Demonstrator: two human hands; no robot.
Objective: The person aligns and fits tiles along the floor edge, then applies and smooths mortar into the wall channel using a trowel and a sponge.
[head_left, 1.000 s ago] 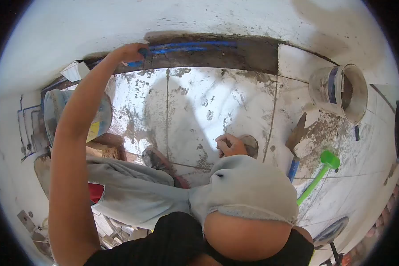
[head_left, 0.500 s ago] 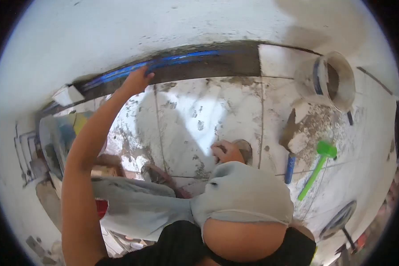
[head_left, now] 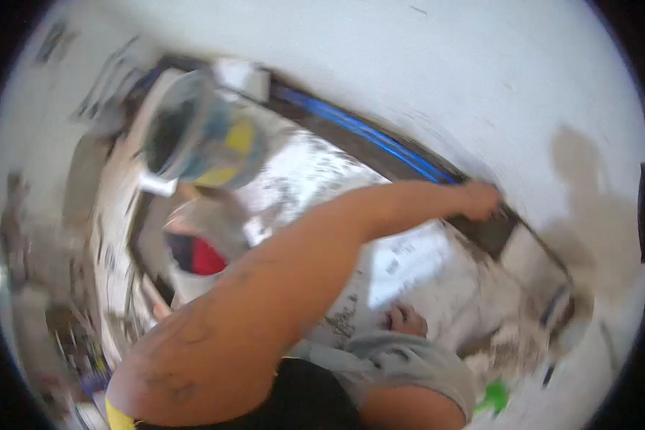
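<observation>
Left hand (head_left: 484, 200) moved rightward over one dark strip (head_left: 351, 142) (two buckets (head_left: 229, 150) flank it).

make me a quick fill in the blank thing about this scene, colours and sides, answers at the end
1. The streaks on the dark strip along the wall are bright ____.
2. The outstretched hand is the person's ____ one.
3. The bucket has bright ____ patches on its side.
4. The mallet, partly in view at the lower right, is bright ____.

Missing words: blue; left; yellow; green.
</observation>
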